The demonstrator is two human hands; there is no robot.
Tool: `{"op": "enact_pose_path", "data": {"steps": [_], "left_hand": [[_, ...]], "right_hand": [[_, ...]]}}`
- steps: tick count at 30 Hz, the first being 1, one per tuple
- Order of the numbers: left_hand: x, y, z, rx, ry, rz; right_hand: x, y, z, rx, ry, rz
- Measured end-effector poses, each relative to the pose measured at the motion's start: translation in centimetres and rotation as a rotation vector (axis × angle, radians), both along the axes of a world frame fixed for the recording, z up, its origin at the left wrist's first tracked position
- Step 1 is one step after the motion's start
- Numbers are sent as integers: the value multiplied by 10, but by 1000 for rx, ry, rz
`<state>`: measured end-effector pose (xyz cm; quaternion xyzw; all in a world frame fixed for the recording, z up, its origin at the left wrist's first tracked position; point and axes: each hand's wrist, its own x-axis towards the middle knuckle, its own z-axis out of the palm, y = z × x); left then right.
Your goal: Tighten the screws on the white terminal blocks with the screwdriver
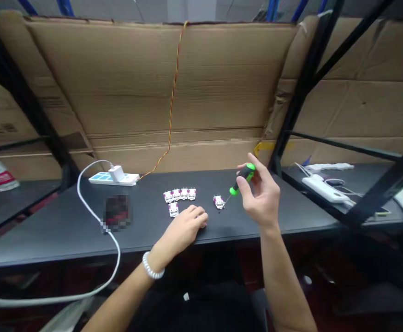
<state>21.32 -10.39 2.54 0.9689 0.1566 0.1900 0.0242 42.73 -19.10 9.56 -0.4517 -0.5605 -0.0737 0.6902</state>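
The right hand [261, 196] is closed in a pinch on a green-and-black screwdriver [247, 171], its tip at a white-and-purple part [218, 201] toward the hand's nine o'clock. The left hand [185, 226] rests half-curled on the black tabletop [231, 225]; I can't tell whether it holds anything. Five similar pieces [176, 194] lie at its eleven o'clock.

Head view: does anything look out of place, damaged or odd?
The pixelated patch on the left of the desk looks odd: its blocks hide what lies there. One white-and-purple piece sits apart from the other five, but the right hand holds a screwdriver with its tip beside it, which seems ordinary.
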Motion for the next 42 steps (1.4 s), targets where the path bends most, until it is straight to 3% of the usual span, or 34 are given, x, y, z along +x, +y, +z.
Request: {"op": "enact_pose_path", "data": {"steps": [12, 23, 30, 36, 42], "left_hand": [[10, 0, -3, 71, 10, 71], [45, 26, 16, 82, 163, 12], [59, 41, 30, -58, 91, 52], [73, 51, 28, -113, 78, 86], [58, 47, 32, -143, -1, 109]], "right_hand": [[13, -6, 4, -5, 2, -31], [25, -13, 6, -24, -8, -37], [31, -15, 7, -16, -6, -54], [34, -17, 8, -10, -13, -54], [33, -15, 8, 23, 23, -70]]}}
